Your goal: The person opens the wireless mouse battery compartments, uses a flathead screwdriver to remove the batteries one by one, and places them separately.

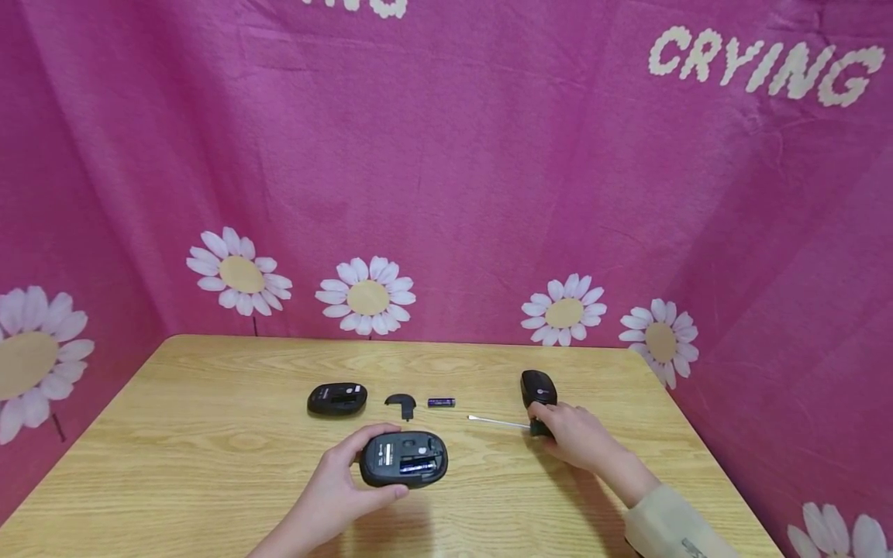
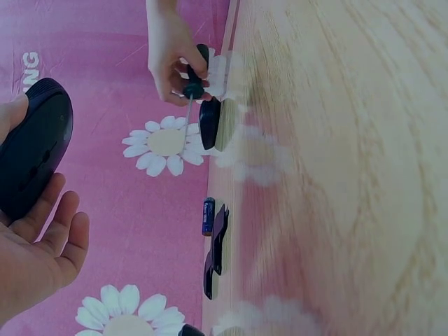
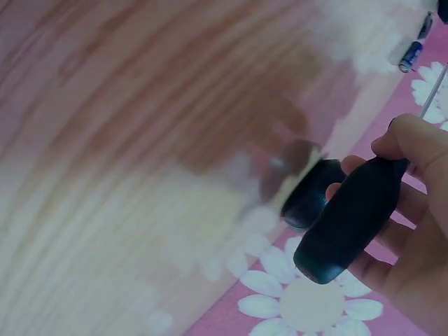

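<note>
My left hand [image 1: 340, 482] grips a black computer mouse [image 1: 386, 459] by its edges, thumb on one side and fingers on the other. Its underside faces the head camera, with the battery bay uncovered and a battery [image 1: 418, 466] lying inside. The left wrist view shows the top of this mouse [image 2: 42, 143]. My right hand [image 1: 577, 438] holds a screwdriver by its dark handle [image 3: 353, 217], above the table. Its thin metal shaft [image 1: 498, 421] points left. Just beyond that hand stands another black mouse [image 1: 539, 385], partly covered by the fingers in the head view.
On the wooden table [image 1: 230, 465], a third mouse [image 1: 338, 398] lies underside up at the left. A black battery cover [image 1: 401, 403] and a loose blue-purple battery [image 1: 441, 402] lie near the middle. A pink flowered curtain [image 1: 446, 194] hangs behind the table and along its sides.
</note>
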Demonstrator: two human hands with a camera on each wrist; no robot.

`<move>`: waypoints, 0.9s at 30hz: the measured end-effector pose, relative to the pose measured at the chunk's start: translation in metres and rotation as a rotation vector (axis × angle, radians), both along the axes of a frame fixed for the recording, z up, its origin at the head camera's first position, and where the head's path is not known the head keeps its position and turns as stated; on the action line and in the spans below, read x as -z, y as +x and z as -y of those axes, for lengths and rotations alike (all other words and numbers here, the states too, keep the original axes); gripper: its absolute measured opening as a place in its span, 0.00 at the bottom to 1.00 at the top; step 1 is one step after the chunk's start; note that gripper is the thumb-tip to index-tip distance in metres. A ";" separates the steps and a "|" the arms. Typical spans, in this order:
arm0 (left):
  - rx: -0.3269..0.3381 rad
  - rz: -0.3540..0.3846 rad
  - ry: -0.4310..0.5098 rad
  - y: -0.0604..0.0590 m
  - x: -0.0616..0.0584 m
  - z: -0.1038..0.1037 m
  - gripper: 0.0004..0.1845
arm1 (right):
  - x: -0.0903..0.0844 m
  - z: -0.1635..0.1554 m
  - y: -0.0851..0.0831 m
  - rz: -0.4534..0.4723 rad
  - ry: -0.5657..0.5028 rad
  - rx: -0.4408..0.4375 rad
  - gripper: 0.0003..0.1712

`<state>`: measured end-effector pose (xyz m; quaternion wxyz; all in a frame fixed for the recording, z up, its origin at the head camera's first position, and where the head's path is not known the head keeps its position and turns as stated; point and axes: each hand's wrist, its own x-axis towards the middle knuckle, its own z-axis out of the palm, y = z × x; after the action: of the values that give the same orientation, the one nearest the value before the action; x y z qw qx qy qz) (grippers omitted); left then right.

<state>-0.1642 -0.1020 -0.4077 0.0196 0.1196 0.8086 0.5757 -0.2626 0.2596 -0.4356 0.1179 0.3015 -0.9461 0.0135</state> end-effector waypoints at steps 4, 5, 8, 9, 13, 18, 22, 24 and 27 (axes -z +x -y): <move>-0.003 0.002 -0.005 0.000 0.000 0.000 0.34 | -0.008 0.002 0.003 -0.024 -0.002 0.009 0.22; -0.005 0.001 -0.006 0.001 0.000 0.000 0.34 | -0.011 0.003 0.004 -0.034 -0.004 0.013 0.22; -0.010 -0.003 -0.005 0.001 0.000 0.001 0.34 | -0.019 0.004 0.006 -0.065 -0.006 0.023 0.23; -0.011 -0.007 -0.006 0.001 0.000 0.001 0.34 | -0.021 0.005 0.007 -0.075 -0.009 0.023 0.23; -0.016 -0.021 -0.008 0.000 0.001 0.001 0.34 | -0.030 0.005 0.008 -0.134 -0.010 0.000 0.24; -0.024 -0.021 -0.011 -0.001 0.001 0.001 0.34 | -0.041 0.008 0.011 -0.182 -0.017 -0.032 0.25; -0.028 -0.016 -0.014 -0.001 0.001 0.002 0.35 | -0.050 0.010 0.014 -0.225 -0.031 -0.066 0.24; -0.028 -0.017 -0.013 -0.002 0.001 0.002 0.35 | -0.054 0.011 0.015 -0.258 -0.046 -0.095 0.25; -0.030 -0.022 -0.009 -0.002 0.001 0.003 0.35 | -0.059 0.012 0.016 -0.306 -0.060 -0.137 0.26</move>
<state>-0.1666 -0.1047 -0.4088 0.0027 0.1139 0.8131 0.5709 -0.2466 0.2477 -0.3764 0.2686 0.3599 -0.8935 0.0036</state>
